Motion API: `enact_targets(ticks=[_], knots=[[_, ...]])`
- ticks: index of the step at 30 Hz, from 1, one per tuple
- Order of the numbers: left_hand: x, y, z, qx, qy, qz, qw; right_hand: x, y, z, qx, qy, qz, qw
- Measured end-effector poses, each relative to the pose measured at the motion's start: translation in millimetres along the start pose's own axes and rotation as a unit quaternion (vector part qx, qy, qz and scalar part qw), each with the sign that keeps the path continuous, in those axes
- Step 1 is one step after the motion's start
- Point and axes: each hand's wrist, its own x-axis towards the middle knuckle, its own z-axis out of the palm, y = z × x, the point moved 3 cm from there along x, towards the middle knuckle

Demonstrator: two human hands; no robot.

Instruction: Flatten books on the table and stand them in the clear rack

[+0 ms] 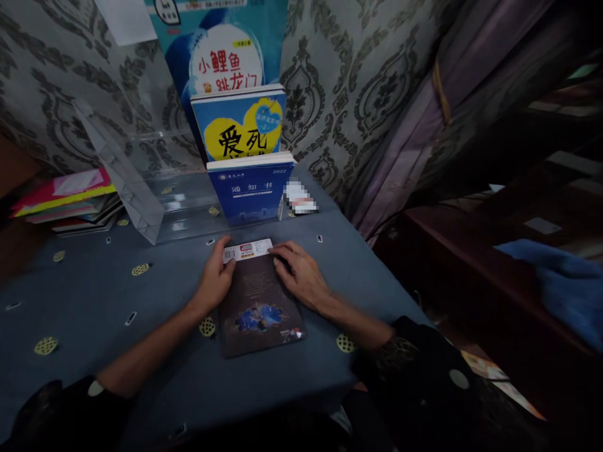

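Dark book (261,307) lies flat on the blue tablecloth (94,301), close in front of me, with its far end under both hands. A white label (247,250) runs along this far edge. My left hand (215,276) is bent over the far left corner, with the thumb on the cover beside the label. I cannot tell if its fingers go under the edge or only touch it. My right hand (301,273) rests palm down on the far right part of the cover, with the fingers stretched out and gripping nothing.

Just behind the book stands a clear plastic stand (141,188). It holds a blue booklet (249,191) in front, a blue and yellow book (240,125) behind it, and a taller book (221,50) at the back. A stack of colourful books (70,201) lies well apart at the far left of the table.
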Motion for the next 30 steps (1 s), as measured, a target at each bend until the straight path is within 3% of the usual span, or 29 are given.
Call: enact_targets(ticks=[3, 9, 15, 23, 30], knots=[[1.6, -4.6, -19.6, 0.007, -0.006, 0.001, 1.0, 0.0, 1.2, -1.1, 0.003, -0.004, 0.012, 1.0], [-8.8, -4.2, -55.0, 0.145, -0.052, 0.091, 0.984, 0.0, 1.0, 0.3, 0.005, -0.003, 0.016, 1.0], [-15.8, -5.1, -54.0, 0.181, -0.071, 0.123, 0.973, -0.6, 2.6, 1.8, 0.006, -0.001, 0.011, 1.0], [-6.4, -8.0, -53.2, 0.214, -0.06, 0.173, 0.96, -1.0, 3.6, 3.1, 0.015, -0.006, 0.006, 1.0], [3.0, -1.5, -43.8, 0.222, -0.094, 0.198, 0.95, -1.5, 3.6, 2.8, 0.021, 0.0, 0.003, 1.0]])
